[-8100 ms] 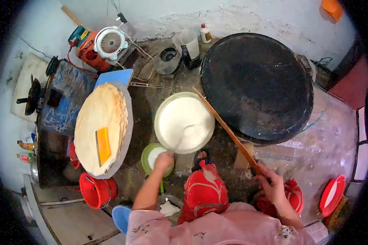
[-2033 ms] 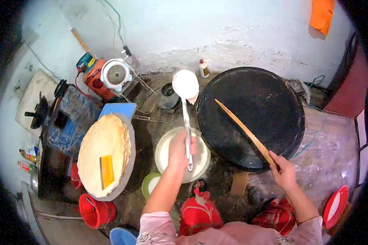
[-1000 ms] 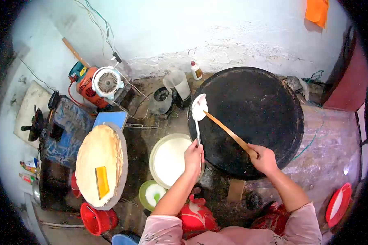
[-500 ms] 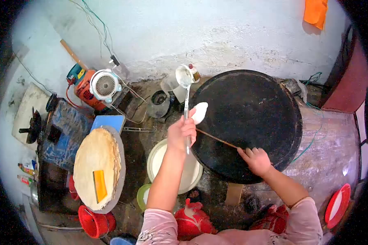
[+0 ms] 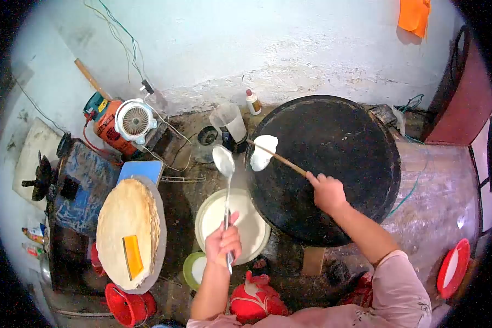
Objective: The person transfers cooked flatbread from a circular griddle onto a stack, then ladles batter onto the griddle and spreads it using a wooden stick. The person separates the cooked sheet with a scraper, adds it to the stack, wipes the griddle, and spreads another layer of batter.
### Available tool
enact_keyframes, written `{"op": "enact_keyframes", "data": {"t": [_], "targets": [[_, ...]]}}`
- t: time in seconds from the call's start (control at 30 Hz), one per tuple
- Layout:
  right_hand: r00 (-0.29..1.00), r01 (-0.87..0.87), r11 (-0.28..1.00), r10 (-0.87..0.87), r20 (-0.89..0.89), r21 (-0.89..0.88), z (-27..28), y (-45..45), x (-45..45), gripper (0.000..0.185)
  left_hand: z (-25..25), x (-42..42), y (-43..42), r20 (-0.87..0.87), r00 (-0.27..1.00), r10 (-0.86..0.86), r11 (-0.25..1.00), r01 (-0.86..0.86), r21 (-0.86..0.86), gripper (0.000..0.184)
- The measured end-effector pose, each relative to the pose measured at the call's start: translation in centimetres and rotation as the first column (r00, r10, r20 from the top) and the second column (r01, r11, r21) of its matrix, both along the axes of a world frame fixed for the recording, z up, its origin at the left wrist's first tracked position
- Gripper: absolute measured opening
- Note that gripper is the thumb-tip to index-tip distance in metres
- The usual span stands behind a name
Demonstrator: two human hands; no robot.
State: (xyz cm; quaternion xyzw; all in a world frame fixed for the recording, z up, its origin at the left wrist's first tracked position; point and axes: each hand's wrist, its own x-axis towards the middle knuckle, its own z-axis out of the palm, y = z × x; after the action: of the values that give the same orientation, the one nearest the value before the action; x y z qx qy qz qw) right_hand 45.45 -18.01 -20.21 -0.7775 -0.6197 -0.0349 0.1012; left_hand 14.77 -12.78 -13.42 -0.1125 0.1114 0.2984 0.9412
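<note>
My left hand (image 5: 223, 245) is closed around the handle of a metal ladle (image 5: 224, 161), held over the tub of white batter (image 5: 246, 224). Whitish residue coats the ladle's bowl. A thin wooden stick (image 5: 290, 163) is gripped in my right hand (image 5: 328, 191), above the round black griddle (image 5: 333, 131). At the griddle's left edge lies a patch of white batter (image 5: 264, 156). The stick's far end crosses over that patch; I cannot tell whether it touches.
Left of the tub stands a stack of thin flatbreads (image 5: 123, 213) with a yellow scraper (image 5: 132, 257) on top. A blower (image 5: 135, 120), a gas cylinder (image 5: 106, 128), a clear jug (image 5: 228, 121) and a bottle (image 5: 253, 103) sit by the wall. A green bowl (image 5: 188, 270) is near my left forearm.
My left hand has drawn the ladle back from the griddle toward me, over the tub. My right hand has moved up and left, bringing the stick across the batter patch.
</note>
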Motion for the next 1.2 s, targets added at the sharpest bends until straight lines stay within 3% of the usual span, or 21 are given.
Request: {"op": "enact_keyframes", "data": {"t": [0.07,0.13,0.2,0.27,0.3,0.33,0.4,0.43,0.47,0.53,0.6,0.67,0.73,0.77,0.8,0.87,0.93,1.0,1.07,1.13,1.2], "targets": [[0.993,0.058,0.996,-0.051,-0.106,0.065,0.6,-0.2,-0.1,0.052,-1.5,-2.5,-1.7,-0.061,0.998,0.028,0.999,-0.030,-0.018,0.035],[0.879,0.026,0.999,-0.001,-0.477,0.045,0.3,-2.2,-1.1,0.048,-3.7,-5.3,-3.3,-0.207,0.976,0.070,0.994,-0.085,-0.065,0.034],[0.941,-0.057,0.990,0.097,-0.325,0.131,0.3,-3.3,-1.4,0.049,-5.5,-7.3,-4.6,-0.229,0.969,0.094,0.975,-0.136,-0.176,0.034],[0.999,-0.015,0.996,0.019,-0.035,0.090,-0.6,-1.8,1.0,0.050,-8.0,-8.9,-5.6,-0.168,0.980,0.107,0.971,-0.139,-0.193,0.038],[1.000,-0.006,0.994,0.004,0.018,0.110,-0.8,-0.7,2.2,0.051,-8.7,-9.3,-5.9,-0.164,0.979,0.119,0.961,-0.155,-0.229,0.039],[0.993,0.093,0.987,-0.082,-0.088,0.130,-0.6,-0.1,2.2,0.045,-9.4,-9.7,-6.2,-0.162,0.978,0.129,0.950,-0.169,-0.263,0.039],[0.896,0.191,0.945,-0.057,-0.440,0.265,-2.3,0.0,0.6,0.037,-11.2,-10.4,-6.5,-0.171,0.980,0.103,0.978,-0.131,-0.164,0.036],[0.811,0.216,0.962,-0.081,-0.579,0.169,-1.7,-0.9,-0.6,0.031,-11.4,-10.4,-6.5,-0.125,0.986,0.108,0.970,-0.132,-0.204,0.035],[0.874,0.080,0.990,-0.015,-0.485,0.114,-0.7,-1.8,-1.4,0.037,-11.6,-10.3,-6.3,-0.076,0.990,0.116,0.961,-0.131,-0.243,0.035],[0.956,0.044,0.998,-0.029,-0.293,0.045,-1.5,-1.3,-0.2,0.043,-11.1,-9.8,-6.1,-0.110,0.986,0.127,0.951,-0.152,-0.268,0.035],[0.987,0.158,0.986,-0.156,-0.044,0.047,-0.9,1.1,2.4,0.049,-10.5,-9.4,-6.3,-0.155,0.979,0.133,0.937,-0.175,-0.301,0.035],[0.980,0.184,0.973,-0.170,-0.104,0.137,-1.3,1.5,2.8,0.046,-10.0,-9.2,-6.2,-0.203,0.972,0.119,0.933,-0.179,-0.311,0.035],[0.892,0.223,0.940,-0.090,-0.444,0.257,-2.1,1.2,0.6,0.041,-10.2,-9.3,-5.9,-0.103,0.988,0.115,0.927,-0.144,-0.345,0.034],[0.905,0.153,0.900,0.038,-0.424,0.408,-1.9,0.5,-1.0,0.037,-10.9,-9.7,-5.9,-0.112,0.987,0.114,0.927,-0.146,-0.345,0.034],[0.930,0.055,0.971,0.036,-0.367,0.234,-0.7,0.1,-1.9,0.040,-11.0,-9.5,-5.8,-0.121,0.986,0.114,0.927,-0.149,-0.344,0.034],[0.993,0.110,0.991,-0.107,-0.040,0.082,-0.6,1.7,0.0,0.042,-11.1,-9.5,-6.1,-0.122,0.986,0.114,0.932,-0.149,-0.330,0.033],[0.973,0.222,0.966,-0.209,-0.099,0.136,-0.3,2.9,3.3,0.040,-11.1,-9.7,-6.2,-0.226,0.969,0.096,0.952,-0.156,-0.264,0.033],[0.908,0.324,0.937,-0.269,-0.320,0.132,-0.2,2.8,2.6,0.037,-10.7,-9.8,-5.9,-0.273,0.958,0.085,0.964,-0.149,-0.222,0.032],[0.897,0.304,0.909,-0.173,-0.408,0.285,-2.3,1.8,0.4,0.034,-10.1,-9.4,-6.0,-0.267,0.955,0.131,0.921,-0.217,-0.325,0.032],[0.929,0.169,0.975,-0.109,-0.354,0.142,-0.2,0.6,-0.9,0.036,-10.2,-9.1,-5.6,-0.229,0.966,0.123,0.925,-0.195,-0.325,0.033],[0.952,0.297,0.951,-0.288,-0.102,0.086,-0.9,2.0,2.7,0.039,-11.1,-9.8,-5.6,-0.264,0.958,0.108,0.927,-0.193,-0.321,0.032]]}}
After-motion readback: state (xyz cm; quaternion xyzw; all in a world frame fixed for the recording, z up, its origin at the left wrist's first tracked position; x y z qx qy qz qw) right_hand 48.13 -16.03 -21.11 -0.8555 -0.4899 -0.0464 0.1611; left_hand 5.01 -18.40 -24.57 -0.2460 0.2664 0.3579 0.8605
